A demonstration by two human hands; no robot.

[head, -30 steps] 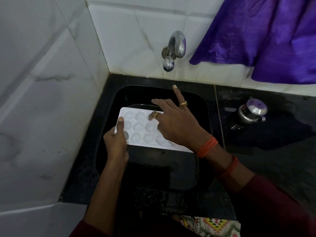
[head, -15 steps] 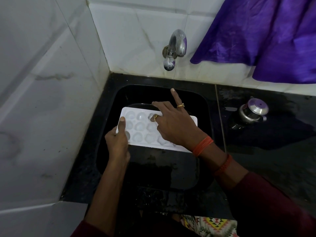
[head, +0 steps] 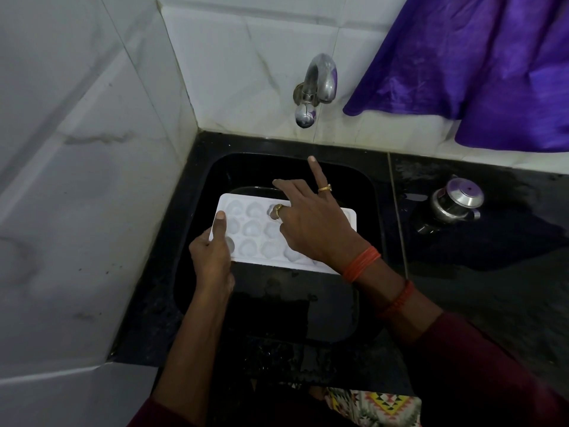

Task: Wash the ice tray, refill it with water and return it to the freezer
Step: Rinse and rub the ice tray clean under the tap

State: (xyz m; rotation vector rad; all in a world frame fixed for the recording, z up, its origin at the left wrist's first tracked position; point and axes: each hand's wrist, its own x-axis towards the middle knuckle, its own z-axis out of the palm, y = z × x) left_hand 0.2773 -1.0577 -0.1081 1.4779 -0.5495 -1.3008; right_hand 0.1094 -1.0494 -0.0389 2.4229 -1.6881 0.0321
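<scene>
The white ice tray (head: 252, 229) is being held over the black sink (head: 369, 192), above its middle, cavities facing up. Its long axis is running across the sink from left to right, the right end sitting a little nearer the person. The rounded cavities are showing pale and glossy; whether any water is lying in them cannot be told.

The left hand (head: 212, 257) is gripping the tray's left end, thumb lying on top of the rim. The right hand (head: 314, 229) is spreading over the tray's right half with fingers loose, one ringed finger dipping into a cavity and another pointing toward the back of the sink.

The sink's inside is looking dark and wet. A steel tap (head: 317, 84) is hanging above the sink's back edge. On the black table (head: 492, 288) right of the sink, a lidded steel pot (head: 455, 201) is standing, its contents hidden. A purple cloth (head: 477, 66) is hanging above it.
</scene>
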